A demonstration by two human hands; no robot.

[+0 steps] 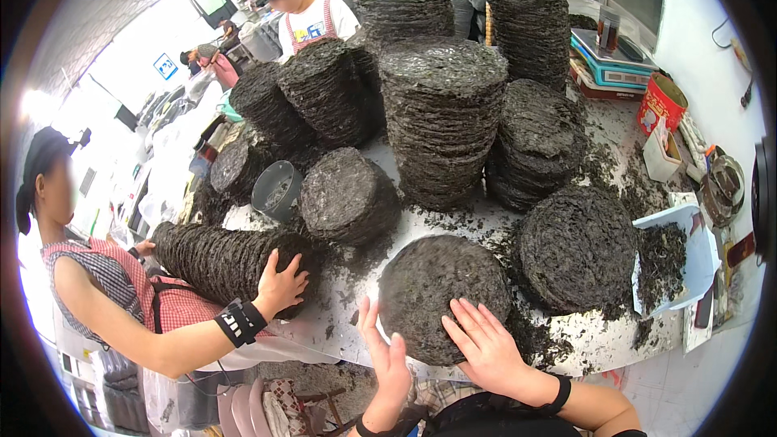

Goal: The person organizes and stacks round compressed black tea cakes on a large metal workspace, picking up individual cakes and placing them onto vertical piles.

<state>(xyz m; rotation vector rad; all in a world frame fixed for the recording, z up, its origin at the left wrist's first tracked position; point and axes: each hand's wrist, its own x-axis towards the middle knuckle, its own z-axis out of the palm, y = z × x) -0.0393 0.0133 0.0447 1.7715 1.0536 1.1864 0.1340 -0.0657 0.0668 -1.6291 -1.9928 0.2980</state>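
Note:
A round, flat cake of dried dark seaweed lies at the table's near edge in front of me. My right hand rests on its near right part, fingers spread and flat on the surface. My left hand is upright at its left side, fingers apart, palm towards the rim; whether it touches the rim I cannot tell. Another round seaweed stack stands just to the right, and a further one behind to the left. Loose seaweed flakes lie around them. How many sheets are under my hand is hidden.
A co-worker at left holds a long roll-like seaweed stack on its side. Tall seaweed stacks stand behind. A grey bowl, a pale blue dustpan-like tray with flakes, a red can and a scale are also there.

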